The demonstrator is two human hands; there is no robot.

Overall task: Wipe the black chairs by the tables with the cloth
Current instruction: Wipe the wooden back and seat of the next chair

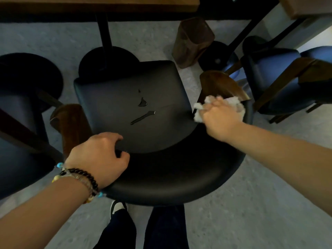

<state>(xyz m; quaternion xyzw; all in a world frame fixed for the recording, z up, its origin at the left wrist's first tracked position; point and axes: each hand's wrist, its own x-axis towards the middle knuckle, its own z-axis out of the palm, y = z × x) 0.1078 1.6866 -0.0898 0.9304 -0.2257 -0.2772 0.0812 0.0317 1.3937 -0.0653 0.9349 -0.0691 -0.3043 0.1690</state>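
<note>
A black padded chair (115, 97) stands right below me, its curved backrest (172, 173) nearest to me. Small streaks of liquid (142, 110) lie on the seat. My left hand (99, 157) grips the left end of the backrest, fingers curled over its top edge. My right hand (221, 119) holds a crumpled white cloth (233, 105) at the right end of the backrest, beside the wooden armrest (221, 85). The right hand is blurred.
A wooden table (100, 4) on a black pedestal (104, 33) stands just beyond the chair. More dark chairs sit at left (23, 112) and right (280, 81). A brown bin (193, 40) stands on the grey floor. My legs and a shoe (116, 209) are below.
</note>
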